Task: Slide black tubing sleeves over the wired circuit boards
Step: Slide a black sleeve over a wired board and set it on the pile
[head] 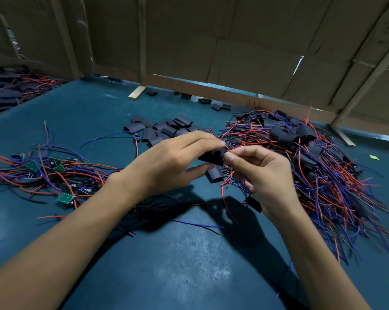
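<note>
My left hand [166,162] pinches a black tubing sleeve [212,155] above the middle of the table. My right hand [259,173] pinches the sleeve's right end between thumb and forefinger, and its lower fingers hold red and blue wires [228,186] that hang down. The circuit board at the wires' end is hidden. A second sleeve [214,174] lies just under the hands. Bare green circuit boards with wires [54,166] are piled at the left. Loose empty sleeves [164,128] lie behind my hands.
A big heap of sleeved boards with red and blue wires [312,164] fills the right side. Cardboard walls on wooden frames [211,52] close off the back. The table top [166,265] is dark teal. Another pile of wires [10,90] lies at the far left.
</note>
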`<state>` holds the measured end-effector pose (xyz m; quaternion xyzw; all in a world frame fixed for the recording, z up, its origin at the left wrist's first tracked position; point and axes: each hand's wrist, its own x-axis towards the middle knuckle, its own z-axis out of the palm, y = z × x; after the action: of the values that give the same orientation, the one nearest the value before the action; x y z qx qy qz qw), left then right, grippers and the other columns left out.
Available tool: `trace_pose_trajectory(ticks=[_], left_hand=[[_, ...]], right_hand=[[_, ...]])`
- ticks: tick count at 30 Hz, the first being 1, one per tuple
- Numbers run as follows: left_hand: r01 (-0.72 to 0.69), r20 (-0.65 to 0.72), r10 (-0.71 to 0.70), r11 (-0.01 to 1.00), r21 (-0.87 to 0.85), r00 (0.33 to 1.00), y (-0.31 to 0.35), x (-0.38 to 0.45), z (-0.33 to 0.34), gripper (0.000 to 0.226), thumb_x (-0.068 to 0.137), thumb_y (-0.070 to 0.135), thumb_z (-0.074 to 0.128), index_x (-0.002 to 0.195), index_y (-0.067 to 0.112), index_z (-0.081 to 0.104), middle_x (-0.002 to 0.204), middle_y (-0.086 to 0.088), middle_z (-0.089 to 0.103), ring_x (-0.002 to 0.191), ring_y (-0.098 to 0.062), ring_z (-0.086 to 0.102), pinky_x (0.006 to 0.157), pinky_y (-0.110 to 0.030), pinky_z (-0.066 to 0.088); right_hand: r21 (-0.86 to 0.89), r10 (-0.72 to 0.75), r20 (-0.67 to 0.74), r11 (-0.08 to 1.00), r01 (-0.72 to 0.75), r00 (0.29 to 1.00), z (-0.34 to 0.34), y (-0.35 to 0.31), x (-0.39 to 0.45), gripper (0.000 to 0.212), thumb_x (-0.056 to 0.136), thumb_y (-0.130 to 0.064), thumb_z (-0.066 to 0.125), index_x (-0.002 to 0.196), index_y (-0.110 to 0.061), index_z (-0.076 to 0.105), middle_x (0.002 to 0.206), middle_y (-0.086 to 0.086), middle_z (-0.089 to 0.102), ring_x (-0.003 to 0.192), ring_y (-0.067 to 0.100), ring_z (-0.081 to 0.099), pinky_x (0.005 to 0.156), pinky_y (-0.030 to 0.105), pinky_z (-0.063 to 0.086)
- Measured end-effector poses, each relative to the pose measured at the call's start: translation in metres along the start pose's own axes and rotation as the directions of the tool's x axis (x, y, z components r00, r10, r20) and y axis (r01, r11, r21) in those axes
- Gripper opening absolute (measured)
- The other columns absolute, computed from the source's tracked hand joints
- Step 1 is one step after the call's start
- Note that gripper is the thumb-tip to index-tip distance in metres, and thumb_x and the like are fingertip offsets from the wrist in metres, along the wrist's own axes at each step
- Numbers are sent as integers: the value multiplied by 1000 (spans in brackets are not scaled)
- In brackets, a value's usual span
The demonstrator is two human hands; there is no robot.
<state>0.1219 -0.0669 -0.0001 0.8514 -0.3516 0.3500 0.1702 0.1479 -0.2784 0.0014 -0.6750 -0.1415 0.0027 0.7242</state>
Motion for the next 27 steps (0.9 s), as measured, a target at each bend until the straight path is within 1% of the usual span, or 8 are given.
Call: trace_pose_trajectory(ticks=[6, 11, 13, 16, 18, 20, 23, 27], left_hand=[[320, 172, -313, 947, -16, 934, -14, -6, -5, 64, 99, 37, 59, 154, 17, 34, 149, -3, 41, 139, -19, 41, 115, -38, 35], [484, 507, -620, 785, 388, 599, -39, -18, -9, 50, 99, 49, 52, 145, 29, 47, 139, -1, 48, 131, -25, 42, 107, -46, 38], [528, 536, -662, 747, 405, 524, -47, -19, -14, 47, 98, 48, 54, 141, 29, 51, 136, 0, 52, 129, -24, 47, 106, -45, 40], [567, 478, -686, 726, 390, 549, -55, -23, -23, 37, 95, 43, 61, 128, 26, 61, 116, 3, 61, 111, -21, 58, 96, -40, 48], [589, 455, -671, 738, 331, 586, -58, -25, -28, 24, 92, 42, 67, 111, 27, 67, 95, 10, 63, 96, -16, 62, 84, -33, 49], [686, 550, -619, 719, 111, 561, -57, -26, -33, 16, 86, 40, 76, 97, 31, 68, 82, 12, 65, 81, -8, 63, 70, -24, 46], [794, 770, -487, 607, -40, 412, -51, -27, -34, 33, 73, 31, 90, 95, 27, 66, 79, 10, 67, 68, -6, 61, 65, -22, 46], [776, 818, -466, 629, 39, 337, -49, -26, -29, 27, 75, 22, 89, 93, 23, 70, 78, 8, 69, 66, -5, 61, 64, -20, 47]], right_hand=[[-204, -360, -350, 930, 305, 865, -32, -20, 6, 5, 89, -15, 75, 94, -16, 77, 74, -2, 70, 59, 7, 57, 55, 20, 47], [-761, -495, -485, 646, -68, 721, -47, -6, 11, 38, 89, -27, 67, 127, -18, 67, 139, 10, 52, 125, 30, 49, 108, 41, 37], [-833, -565, -450, 544, -98, 692, -35, -2, 6, 50, 86, -28, 68, 134, -18, 60, 146, 15, 41, 129, 36, 41, 103, 41, 31], [-917, -794, -100, 308, 255, 599, -15, 8, 1, 40, 88, -19, 67, 128, -12, 63, 132, 15, 55, 120, 34, 51, 96, 44, 37], [-808, -704, 178, 294, 510, 688, -2, 17, 3, 37, 91, -12, 64, 127, -8, 64, 124, 12, 62, 115, 31, 57, 97, 48, 44], [-759, -389, 366, 400, 513, 845, 10, 27, 3, 46, 95, -19, 64, 139, -9, 56, 133, 13, 57, 123, 31, 53, 105, 47, 42], [-920, 4, 347, 195, 340, 938, 17, 49, 3, 54, 100, -48, 52, 149, -27, 45, 146, 6, 47, 130, 31, 41, 108, 41, 34], [-915, -27, 330, 238, 326, 944, 13, 46, 6, 28, 99, -38, 56, 124, -30, 64, 124, -1, 63, 115, 28, 49, 93, 37, 32]])
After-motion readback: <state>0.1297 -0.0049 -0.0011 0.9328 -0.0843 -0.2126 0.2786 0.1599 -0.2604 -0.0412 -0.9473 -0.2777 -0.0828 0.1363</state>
